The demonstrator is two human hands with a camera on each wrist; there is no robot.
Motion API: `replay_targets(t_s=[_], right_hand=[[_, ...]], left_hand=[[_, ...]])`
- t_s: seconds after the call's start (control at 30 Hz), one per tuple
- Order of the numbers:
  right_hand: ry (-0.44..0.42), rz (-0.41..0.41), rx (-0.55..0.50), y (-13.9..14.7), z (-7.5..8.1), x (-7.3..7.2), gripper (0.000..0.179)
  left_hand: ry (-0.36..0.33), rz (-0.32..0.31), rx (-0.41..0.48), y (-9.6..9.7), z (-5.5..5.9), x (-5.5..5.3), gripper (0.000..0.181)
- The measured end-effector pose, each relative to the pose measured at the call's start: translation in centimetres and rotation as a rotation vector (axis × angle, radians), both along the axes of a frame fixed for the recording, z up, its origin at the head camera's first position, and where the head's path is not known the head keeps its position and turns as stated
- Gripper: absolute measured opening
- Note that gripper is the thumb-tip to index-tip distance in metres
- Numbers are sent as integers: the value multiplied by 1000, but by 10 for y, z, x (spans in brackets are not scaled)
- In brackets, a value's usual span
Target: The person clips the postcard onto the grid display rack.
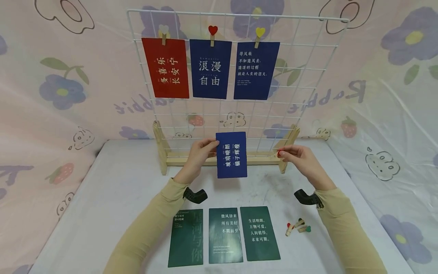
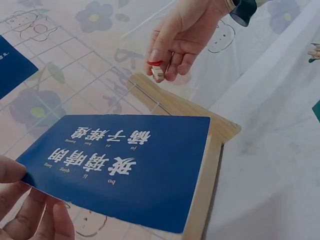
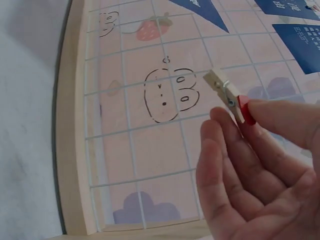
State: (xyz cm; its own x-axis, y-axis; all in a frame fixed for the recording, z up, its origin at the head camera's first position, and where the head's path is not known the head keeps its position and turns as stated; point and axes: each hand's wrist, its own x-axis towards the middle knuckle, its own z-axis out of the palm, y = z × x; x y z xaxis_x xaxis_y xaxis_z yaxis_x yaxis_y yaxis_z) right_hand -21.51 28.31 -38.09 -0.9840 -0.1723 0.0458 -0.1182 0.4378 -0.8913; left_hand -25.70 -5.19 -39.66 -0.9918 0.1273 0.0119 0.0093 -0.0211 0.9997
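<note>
My left hand (image 1: 200,155) pinches a blue card (image 1: 231,155) with white lettering by its left edge, in front of the lower part of a white wire grid (image 1: 202,114). In the left wrist view the card (image 2: 115,170) stretches away from the fingertips. My right hand (image 1: 302,161) pinches a small wooden clothespin (image 3: 227,92) by its red end, near the grid's right wooden foot (image 1: 286,146). One red card (image 1: 167,68) and two blue cards (image 1: 210,70) hang along the grid's top, each under a heart-topped clothespin (image 1: 212,36).
On the white table (image 1: 119,182) lie a dark green card (image 1: 186,238), a second green card (image 1: 226,236) and a third green card (image 1: 261,234) in a row. Right of them sits a small group of clothespins (image 1: 297,227). Patterned cloth (image 1: 61,125) surrounds the table's back and sides.
</note>
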Motion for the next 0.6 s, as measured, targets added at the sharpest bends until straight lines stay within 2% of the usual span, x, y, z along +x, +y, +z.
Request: replay_targets(t_s=[0.13,0.33,0.6], right_hand=[[46,-14,-41,-1,9,-2,42],[83,-46,-78,-4,20,-4,41],[101,-39,-56,-8,35,-7,40]], left_hand=[[44,-32,-6,7,9,-3,26],[154,-83,-28,18,19,-8,25],[228,-57,-53,31,26,-12,24]])
